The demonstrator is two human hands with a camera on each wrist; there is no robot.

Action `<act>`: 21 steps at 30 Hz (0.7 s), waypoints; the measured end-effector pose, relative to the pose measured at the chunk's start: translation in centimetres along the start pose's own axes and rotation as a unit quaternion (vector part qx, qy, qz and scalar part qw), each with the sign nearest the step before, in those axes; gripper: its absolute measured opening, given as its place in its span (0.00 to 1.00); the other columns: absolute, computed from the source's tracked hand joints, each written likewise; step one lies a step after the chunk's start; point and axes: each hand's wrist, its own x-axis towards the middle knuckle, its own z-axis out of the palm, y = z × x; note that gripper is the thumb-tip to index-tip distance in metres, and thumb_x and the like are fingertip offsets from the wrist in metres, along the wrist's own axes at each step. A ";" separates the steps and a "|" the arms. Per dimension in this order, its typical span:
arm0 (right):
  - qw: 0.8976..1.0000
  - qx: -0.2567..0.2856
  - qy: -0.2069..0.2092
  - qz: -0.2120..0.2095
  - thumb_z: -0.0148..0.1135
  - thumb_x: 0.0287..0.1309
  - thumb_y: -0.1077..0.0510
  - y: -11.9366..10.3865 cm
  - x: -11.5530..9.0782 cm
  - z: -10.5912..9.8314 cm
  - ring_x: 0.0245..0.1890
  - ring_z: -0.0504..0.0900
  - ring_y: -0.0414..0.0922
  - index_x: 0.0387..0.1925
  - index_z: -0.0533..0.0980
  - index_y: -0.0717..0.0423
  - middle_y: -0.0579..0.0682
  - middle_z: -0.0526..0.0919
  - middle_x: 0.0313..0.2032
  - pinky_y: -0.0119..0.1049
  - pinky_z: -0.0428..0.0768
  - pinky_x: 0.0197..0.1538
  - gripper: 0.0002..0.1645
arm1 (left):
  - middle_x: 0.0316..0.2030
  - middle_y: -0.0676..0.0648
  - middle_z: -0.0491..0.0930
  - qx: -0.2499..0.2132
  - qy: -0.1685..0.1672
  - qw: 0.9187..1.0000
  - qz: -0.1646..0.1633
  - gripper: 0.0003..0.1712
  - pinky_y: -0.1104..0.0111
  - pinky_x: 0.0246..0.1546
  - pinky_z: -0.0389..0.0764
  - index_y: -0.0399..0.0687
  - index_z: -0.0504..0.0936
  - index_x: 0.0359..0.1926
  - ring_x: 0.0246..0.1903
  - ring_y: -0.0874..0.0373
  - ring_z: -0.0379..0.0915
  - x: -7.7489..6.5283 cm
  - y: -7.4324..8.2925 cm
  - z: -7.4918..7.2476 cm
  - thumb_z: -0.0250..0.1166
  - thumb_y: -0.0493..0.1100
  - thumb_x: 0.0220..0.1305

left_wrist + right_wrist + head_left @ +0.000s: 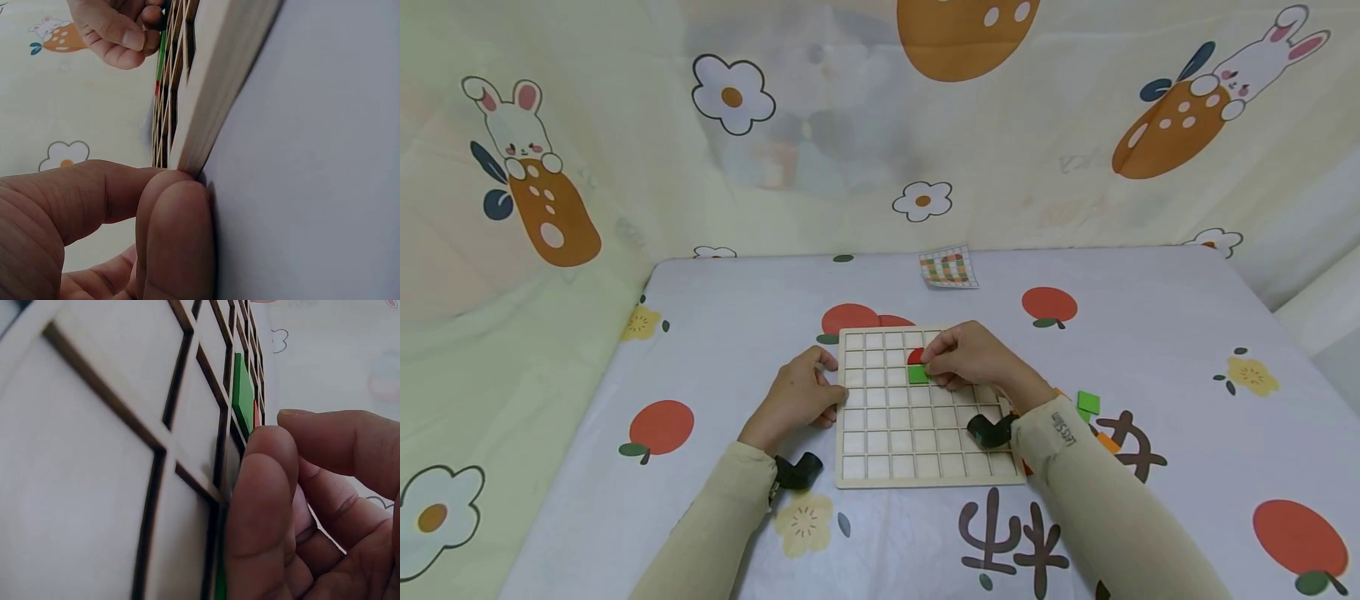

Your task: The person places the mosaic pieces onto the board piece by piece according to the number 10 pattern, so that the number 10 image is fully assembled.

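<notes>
A pale wooden grid board with square cells lies on the table. My left hand holds its left edge, the thumb overlapping the rim and fingertips against its side in the left wrist view. My right hand is over the upper right cells, thumb and index finger close together right beside a red rounded tile and a green square tile. In the right wrist view the green tile sits in a cell just beyond the fingertips. I cannot tell whether the right fingers pinch a tile.
Loose green tiles and an orange tile lie right of the board, partly behind the right sleeve. A small card with a coloured grid pattern lies at the table's back edge. A printed cloth hangs behind the table.
</notes>
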 end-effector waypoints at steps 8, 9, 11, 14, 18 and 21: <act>0.999 0.031 -0.005 -0.011 0.66 0.68 0.60 0.2 -0.9 -0.8 0.30 0.81 0.46 0.48 0.83 0.64 0.54 0.84 0.32 0.35 0.86 0.35 0.12 | 0.30 0.41 0.79 0.002 0.000 1.000 -0.001 0.21 0.66 0.21 0.86 0.42 0.74 0.54 0.18 0.55 0.81 0.0 0.0 0.2 0.69 0.34 0.62; 1.000 0.029 0.000 -0.012 0.66 0.69 0.59 0.3 -1.2 -1.0 0.31 0.81 0.47 0.49 0.83 0.64 0.55 0.84 0.33 0.35 0.86 0.35 0.13 | 0.30 0.41 0.79 0.002 -0.001 1.000 -0.001 0.21 0.66 0.21 0.86 0.41 0.74 0.54 0.18 0.55 0.81 0.0 0.0 0.2 0.69 0.34 0.62; 1.000 0.024 0.008 -0.018 0.66 0.69 0.59 0.4 -2.0 -1.6 0.32 0.82 0.47 0.50 0.82 0.64 0.56 0.85 0.36 0.36 0.87 0.36 0.13 | 0.30 0.41 0.79 0.001 -0.002 1.000 -0.001 0.21 0.66 0.21 0.86 0.41 0.74 0.54 0.18 0.55 0.81 0.1 0.0 0.3 0.69 0.34 0.62; 0.999 0.016 0.028 -0.020 0.65 0.70 0.58 0.9 -3.6 -2.9 0.33 0.83 0.48 0.51 0.82 0.65 0.57 0.86 0.40 0.37 0.87 0.38 0.15 | 0.30 0.41 0.78 -0.002 -0.005 1.000 0.000 0.21 0.66 0.22 0.86 0.41 0.74 0.54 0.19 0.55 0.81 0.1 0.0 0.4 0.69 0.34 0.62; 0.998 0.013 0.055 -0.020 0.64 0.72 0.56 2.2 -5.5 -4.9 0.35 0.83 0.49 0.54 0.80 0.67 0.59 0.85 0.41 0.37 0.87 0.38 0.18 | 0.32 0.41 0.78 -0.002 -0.004 1.000 0.000 0.22 0.66 0.23 0.87 0.42 0.73 0.55 0.20 0.55 0.81 0.1 0.0 0.3 0.69 0.34 0.61; 0.997 0.004 0.073 -0.006 0.64 0.72 0.54 3.4 -6.6 -6.1 0.37 0.82 0.49 0.56 0.79 0.66 0.58 0.86 0.43 0.36 0.88 0.40 0.21 | 0.33 0.41 0.77 0.000 -0.002 1.000 -0.001 0.22 0.66 0.23 0.87 0.42 0.73 0.54 0.20 0.55 0.82 0.1 -0.1 0.1 0.69 0.34 0.61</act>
